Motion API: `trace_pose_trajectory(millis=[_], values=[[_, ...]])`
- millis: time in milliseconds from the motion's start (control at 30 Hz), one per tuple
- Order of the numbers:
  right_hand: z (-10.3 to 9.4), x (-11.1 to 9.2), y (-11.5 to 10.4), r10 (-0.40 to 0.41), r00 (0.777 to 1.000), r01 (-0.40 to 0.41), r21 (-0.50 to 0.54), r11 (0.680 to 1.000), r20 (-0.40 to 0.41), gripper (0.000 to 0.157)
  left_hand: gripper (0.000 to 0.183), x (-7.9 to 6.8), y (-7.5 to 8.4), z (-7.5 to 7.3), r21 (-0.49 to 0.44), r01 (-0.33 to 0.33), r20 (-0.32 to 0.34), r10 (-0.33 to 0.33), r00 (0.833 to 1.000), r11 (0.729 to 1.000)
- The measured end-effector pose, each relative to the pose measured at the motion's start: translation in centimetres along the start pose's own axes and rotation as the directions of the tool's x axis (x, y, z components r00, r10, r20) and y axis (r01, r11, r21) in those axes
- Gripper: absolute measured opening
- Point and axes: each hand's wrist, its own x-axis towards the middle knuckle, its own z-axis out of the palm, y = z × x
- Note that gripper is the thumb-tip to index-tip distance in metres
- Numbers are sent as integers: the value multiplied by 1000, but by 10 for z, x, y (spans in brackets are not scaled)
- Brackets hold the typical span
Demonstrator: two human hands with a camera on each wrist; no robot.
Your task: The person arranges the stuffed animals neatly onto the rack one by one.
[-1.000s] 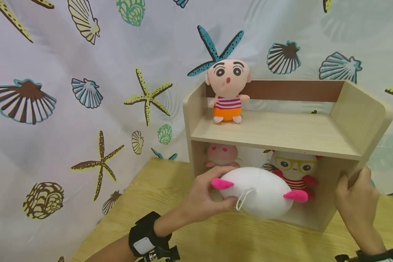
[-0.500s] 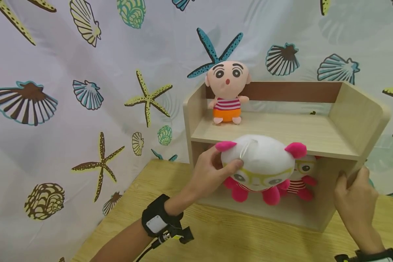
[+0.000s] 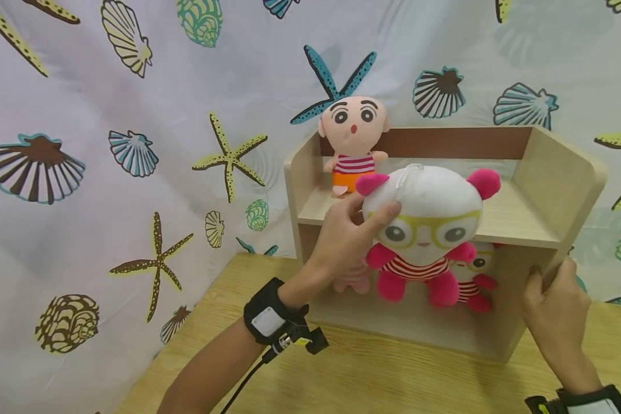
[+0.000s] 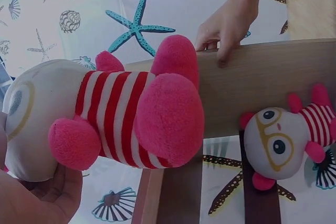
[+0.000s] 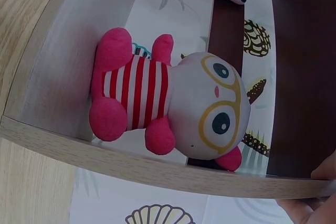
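Observation:
My left hand [image 3: 344,236] grips a plush panda [image 3: 424,230] by the side of its head, thumb on the front. The toy has a white head, yellow glasses, pink ears and limbs and a red-striped body; it is upright in front of the upper shelf board. My right hand [image 3: 559,310] holds the right side panel of the wooden shelf [image 3: 538,236] by its front edge. A second, matching panda [image 5: 205,106] sits in the lower compartment at the right, partly hidden in the head view. On the upper board at the left sits a plush boy [image 3: 354,126] in orange shorts.
A pink plush toy [image 3: 353,279] sits in the lower compartment at the left, mostly behind my left hand. The shelf stands on a wood-grain table [image 3: 352,374]. Behind it hangs a white cloth [image 3: 269,75] printed with shells and starfish.
My left hand has raised the panda from low in front of the lower compartment to the upper board's height, turning its face toward me. My right hand stays on the side panel.

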Motion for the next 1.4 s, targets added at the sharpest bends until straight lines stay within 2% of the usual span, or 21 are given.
trace_pose_trajectory(millis=[100,233,433,633,867,967,1167,1400], values=[[0,1,0,5,1000,-5,5,1000,4,36,35,11,4,3,-6,-20,-15,20,1000,1000],[0,1,0,21,1000,-21,8,1000,11,35,38,25,8,8,-19,-7,10,8,1000,1000],[-1,1,0,24,1000,-24,2,1000,16,36,38,44,8,15,-125,35,36,-31,999,992],[0,1,1,-3,1000,3,6,1000,16,35,38,62,9,20,-63,57,18,-55,998,996],[0,1,2,6,1000,-6,7,1000,12,36,35,87,16,28,-111,9,27,-6,1000,994],[1,1,4,0,1000,0,2,1000,-5,34,34,96,15,31,-126,10,22,-7,1000,992],[3,0,5,2,1000,-3,-2,1000,-3,33,34,115,10,36,-77,58,-16,-60,998,995],[1,0,6,16,1000,-16,-1,1000,1,35,36,136,6,46,-28,143,-44,-144,989,989]])
